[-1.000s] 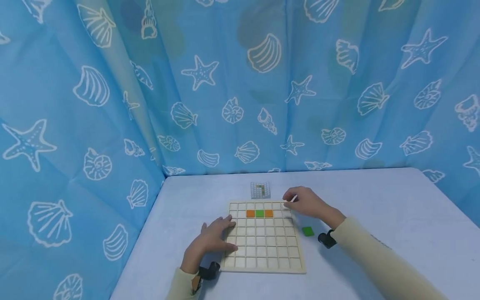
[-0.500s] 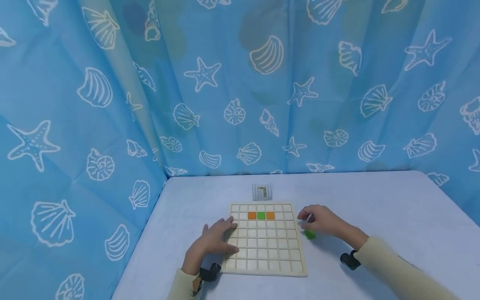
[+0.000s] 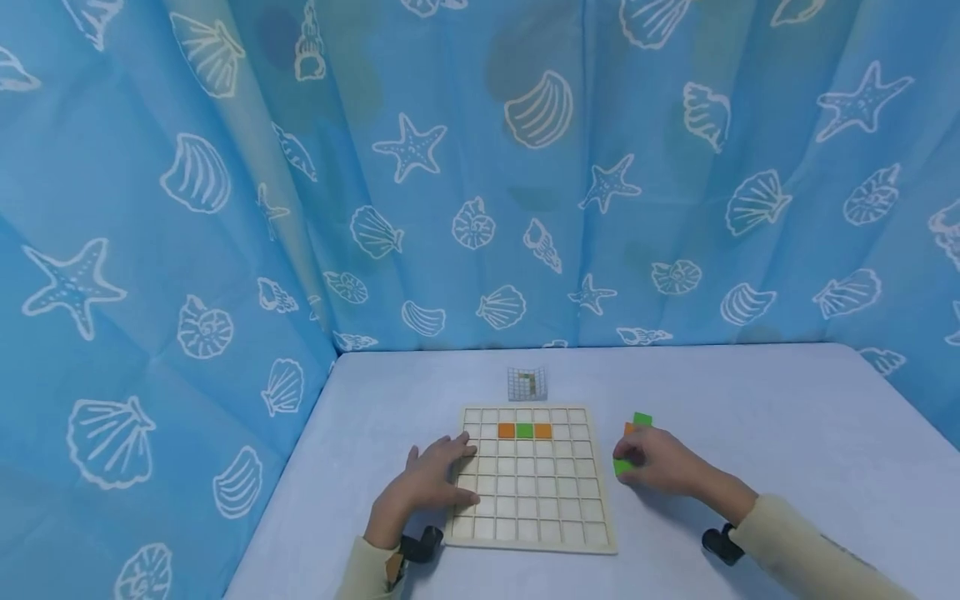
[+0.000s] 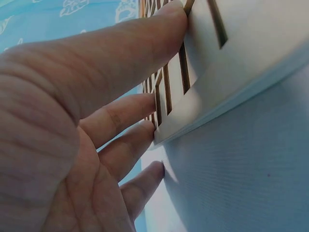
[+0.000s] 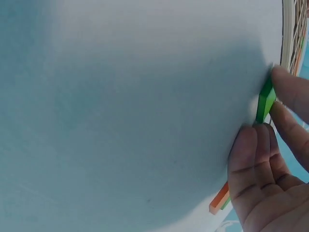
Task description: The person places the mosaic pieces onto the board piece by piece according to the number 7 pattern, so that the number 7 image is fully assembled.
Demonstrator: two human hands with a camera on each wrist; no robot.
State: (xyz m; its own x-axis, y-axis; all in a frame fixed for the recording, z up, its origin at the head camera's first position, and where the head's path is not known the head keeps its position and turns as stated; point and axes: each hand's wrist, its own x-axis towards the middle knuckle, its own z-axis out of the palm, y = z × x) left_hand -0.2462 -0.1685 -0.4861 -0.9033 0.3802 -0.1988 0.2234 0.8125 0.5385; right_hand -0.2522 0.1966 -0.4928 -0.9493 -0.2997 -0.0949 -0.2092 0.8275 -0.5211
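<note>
A pale wooden grid board (image 3: 495, 527) lies on the table, with an orange tile (image 3: 506, 431), a green tile (image 3: 524, 431) and another orange tile (image 3: 543, 431) side by side in one upper row. My left hand (image 3: 427, 483) rests on the board's left edge, its fingers spread; the left wrist view shows the thumb (image 4: 120, 46) on the grid. Right of the board, my right hand (image 3: 663, 462) pinches a loose green tile (image 5: 265, 100) between thumb and fingertips, low at the tabletop. Another orange tile (image 3: 628, 428) and green tile (image 3: 642, 419) lie just beyond this hand, partly covered.
A small clear card (image 3: 527, 384) with a printed grid and coloured squares lies behind the board. A white cloth covers the table (image 3: 750, 400). Blue curtains (image 3: 465, 167) with shell patterns hang at the back and left.
My right hand has moved from the board's upper right corner down and right to the loose green tile, which it now pinches. The left hand has stayed on the board's edge.
</note>
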